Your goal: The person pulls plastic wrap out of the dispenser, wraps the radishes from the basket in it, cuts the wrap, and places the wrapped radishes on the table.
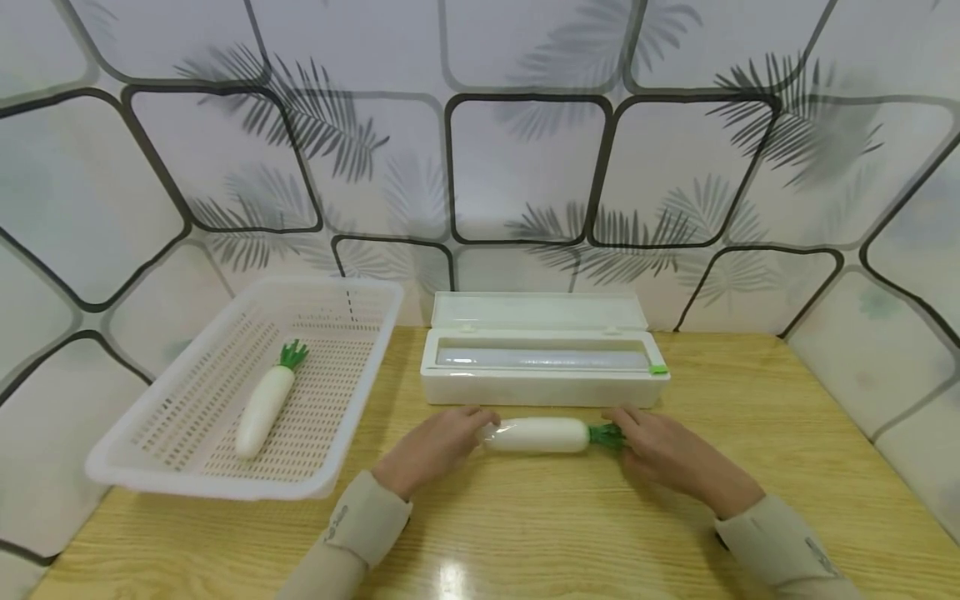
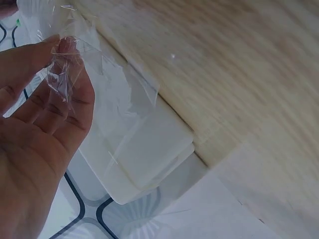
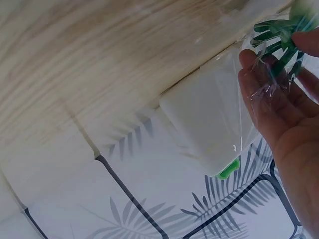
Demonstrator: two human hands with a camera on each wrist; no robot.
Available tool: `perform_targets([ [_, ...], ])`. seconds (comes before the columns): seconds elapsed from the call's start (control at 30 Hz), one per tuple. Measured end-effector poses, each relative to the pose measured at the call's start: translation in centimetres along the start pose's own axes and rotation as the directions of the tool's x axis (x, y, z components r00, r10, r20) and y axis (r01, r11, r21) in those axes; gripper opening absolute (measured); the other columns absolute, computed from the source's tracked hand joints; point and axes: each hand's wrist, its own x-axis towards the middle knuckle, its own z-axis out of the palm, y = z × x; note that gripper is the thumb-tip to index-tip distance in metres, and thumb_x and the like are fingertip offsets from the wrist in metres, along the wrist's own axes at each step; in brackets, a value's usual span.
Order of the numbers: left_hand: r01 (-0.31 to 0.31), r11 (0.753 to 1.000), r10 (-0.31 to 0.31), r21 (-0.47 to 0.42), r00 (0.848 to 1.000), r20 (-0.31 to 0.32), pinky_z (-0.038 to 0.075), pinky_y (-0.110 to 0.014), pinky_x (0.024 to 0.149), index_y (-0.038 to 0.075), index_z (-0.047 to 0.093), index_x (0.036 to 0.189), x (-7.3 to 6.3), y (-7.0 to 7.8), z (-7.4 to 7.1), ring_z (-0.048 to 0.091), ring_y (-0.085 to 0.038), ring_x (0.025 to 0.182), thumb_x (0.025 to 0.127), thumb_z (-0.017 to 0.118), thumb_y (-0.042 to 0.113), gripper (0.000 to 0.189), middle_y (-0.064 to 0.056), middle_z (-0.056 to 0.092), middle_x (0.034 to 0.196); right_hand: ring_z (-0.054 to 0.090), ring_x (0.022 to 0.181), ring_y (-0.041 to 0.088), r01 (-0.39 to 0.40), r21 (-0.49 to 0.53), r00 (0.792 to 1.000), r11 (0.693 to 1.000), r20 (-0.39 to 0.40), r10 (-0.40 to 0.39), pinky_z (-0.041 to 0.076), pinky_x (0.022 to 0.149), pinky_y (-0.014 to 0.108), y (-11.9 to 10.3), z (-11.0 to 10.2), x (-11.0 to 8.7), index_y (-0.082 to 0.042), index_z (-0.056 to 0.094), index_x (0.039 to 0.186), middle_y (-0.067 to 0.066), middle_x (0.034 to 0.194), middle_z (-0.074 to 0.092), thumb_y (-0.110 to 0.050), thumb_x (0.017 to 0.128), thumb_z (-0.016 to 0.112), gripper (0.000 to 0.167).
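A white radish [image 1: 543,435] with green leaves [image 1: 604,435] lies crosswise between my hands, covered in clear cling film [image 2: 70,82]. At its left end my left hand [image 1: 441,442] pinches the gathered film between thumb and fingers. My right hand [image 1: 663,450] is at the leafy end; in the right wrist view its thumb and fingers hold the leaves [image 3: 281,42] with film bunched around them. Just behind the radish stands a white cling film dispenser [image 1: 543,390], its lid [image 1: 538,310] raised and a film roll [image 1: 543,358] inside.
To the left is a white plastic basket [image 1: 217,486] with a second radish [image 1: 264,412] in it. A green slider [image 1: 657,369] sits at the dispenser's right end. The wooden table [image 1: 555,533] meets a patterned backdrop [image 1: 525,167] behind and at both sides.
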Motion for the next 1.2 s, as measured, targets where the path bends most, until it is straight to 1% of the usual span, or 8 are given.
perform_targets([
  [0.23,0.098,0.987,-0.092,-0.129,0.995,0.045,0.055,-0.027,0.089,-0.003,0.068,0.12,0.3,0.0,-0.4,0.069,-0.027,0.103,0.085,0.071,-0.016,0.037,-0.015,0.07,0.117,0.063,0.078,0.023,0.063,-0.017,0.997,0.998,-0.05,-0.063,0.056,0.063,0.035,1.0,0.7,0.0,0.002,0.063,0.107,0.011,0.095,0.063,0.011,0.065,0.073,0.044],
  [0.47,0.098,0.987,-0.095,-0.126,0.995,0.031,0.056,-0.026,0.087,-0.005,0.071,0.116,0.7,-0.3,-0.2,0.07,-0.028,0.103,0.082,0.073,-0.017,0.037,-0.017,0.071,0.115,0.065,0.082,0.027,0.042,-0.075,0.999,0.996,-0.023,-0.044,0.058,0.064,0.038,0.8,0.6,0.1,0.003,0.063,0.109,0.015,0.102,0.062,0.011,0.066,0.085,0.049],
  [0.57,0.103,0.989,-0.1,-0.105,0.995,0.027,0.057,-0.025,0.085,-0.004,0.071,0.117,0.8,-0.4,-0.2,0.07,-0.027,0.1,0.082,0.073,-0.015,0.036,-0.017,0.071,0.111,0.064,0.081,0.026,0.031,-0.099,0.999,0.995,-0.019,-0.033,0.057,0.061,0.035,0.9,0.7,0.1,0.003,0.064,0.109,0.016,0.102,0.059,0.001,0.101,0.059,0.01],
  [0.63,0.098,0.993,-0.097,-0.065,0.995,0.018,0.057,-0.025,0.079,-0.003,0.071,0.118,0.8,-0.6,-0.1,0.069,-0.025,0.093,0.083,0.075,-0.013,0.037,-0.015,0.071,0.105,0.062,0.078,0.024,0.027,-0.104,0.999,0.994,-0.018,-0.029,0.056,0.059,0.033,0.9,0.7,0.1,0.004,0.065,0.108,0.014,0.1,0.057,-0.01,0.11,0.033,0.035],
  [0.7,0.085,0.996,-0.085,-0.005,0.996,0.001,0.057,-0.026,0.075,-0.002,0.071,0.121,0.9,-0.7,-0.1,0.068,-0.024,0.088,0.083,0.075,-0.011,0.039,-0.013,0.069,0.1,0.059,0.076,0.021,0.026,-0.1,0.999,0.995,-0.016,-0.028,0.054,0.058,0.031,0.9,0.7,0.2,0.004,0.066,0.106,0.012,0.098,0.056,-0.01,0.11,0.034,0.035],
  [0.77,0.079,0.995,-0.078,0.053,0.997,-0.019,0.057,-0.028,0.074,-0.001,0.07,0.122,0.9,-0.8,-0.1,0.067,-0.023,0.085,0.083,0.075,-0.01,0.04,-0.012,0.068,0.098,0.058,0.073,0.019,0.022,-0.092,1.0,0.996,-0.004,-0.023,0.053,0.056,0.03,0.9,0.5,0.4,0.004,0.067,0.105,0.011,0.095,0.055,0.002,0.1,0.059,0.009],
  [0.87,0.081,0.991,-0.077,0.105,0.996,-0.045,0.058,-0.033,0.081,0.0,0.071,0.121,1.0,-1.1,-0.1,0.068,-0.026,0.092,0.084,0.074,-0.01,0.038,-0.014,0.07,0.102,0.059,0.074,0.02,-0.004,-0.059,0.999,0.998,0.036,0.006,0.054,0.059,0.032,0.9,0.0,0.6,0.004,0.068,0.106,0.011,0.095,0.056,0.016,0.07,0.083,0.04],
  [1.2,0.016,0.984,0.005,0.18,0.993,-0.116,0.055,-0.038,0.092,0.002,0.065,0.12,1.2,-2.1,0.4,0.068,-0.029,0.105,0.077,0.08,-0.011,0.047,-0.013,0.07,0.115,0.066,0.094,0.027,-0.133,0.031,0.984,0.991,0.122,0.128,0.058,0.075,0.04,1.0,-0.8,0.9,0.004,0.059,0.117,0.012,0.107,0.063,0.018,0.076,0.078,0.047],
])
